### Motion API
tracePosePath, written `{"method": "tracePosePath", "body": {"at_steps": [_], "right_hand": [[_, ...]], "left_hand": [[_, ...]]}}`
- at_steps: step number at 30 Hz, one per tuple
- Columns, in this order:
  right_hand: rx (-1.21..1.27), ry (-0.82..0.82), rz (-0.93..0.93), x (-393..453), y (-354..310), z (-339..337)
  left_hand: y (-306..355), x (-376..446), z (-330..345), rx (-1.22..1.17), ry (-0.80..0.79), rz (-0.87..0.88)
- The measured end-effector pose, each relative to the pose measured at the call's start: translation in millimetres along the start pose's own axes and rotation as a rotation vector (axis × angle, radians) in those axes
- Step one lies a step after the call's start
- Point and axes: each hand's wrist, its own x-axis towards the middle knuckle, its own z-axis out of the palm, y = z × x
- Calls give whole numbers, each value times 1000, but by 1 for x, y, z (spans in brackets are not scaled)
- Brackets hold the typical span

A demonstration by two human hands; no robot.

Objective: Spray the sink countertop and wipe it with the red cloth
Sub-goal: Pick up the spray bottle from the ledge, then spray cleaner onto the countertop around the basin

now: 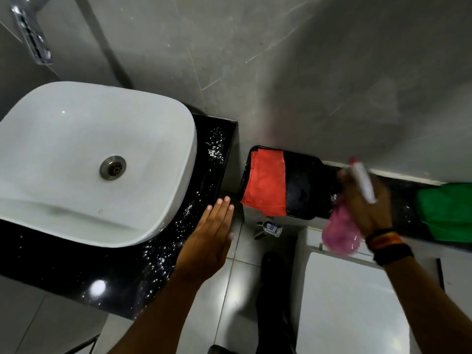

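Judging by droplets speckling the black desk (178,226), spraying looks done; right hand (367,208) grips the pink spray bottle (341,233), left hand (212,238) flat and empty, red cloth (265,185) untouched.

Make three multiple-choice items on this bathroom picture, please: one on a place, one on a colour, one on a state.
1. Where does the red cloth lie?
A. in the sink
B. on the black bin
C. on the floor

2. What colour is the cloth at the right edge?
A. green
B. yellow
C. white

3. How is the left hand?
A. closed on the red cloth
B. holding the spray bottle
C. open and empty

Answers:
1 B, it drapes over the black bin.
2 A, the green cloth lies on the dark ledge.
3 C, its fingers are flat; the right hand holds the pink spray bottle.
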Motion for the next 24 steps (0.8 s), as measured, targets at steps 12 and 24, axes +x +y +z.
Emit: {"method": "tracePosePath", "body": {"at_steps": [12, 24], "right_hand": [[-205, -130, 254, -142, 45, 52], [-154, -58, 196, -162, 43, 47]], "left_hand": [[-1, -1, -2, -19, 51, 36], [-1, -2, 2, -15, 94, 32]]}}
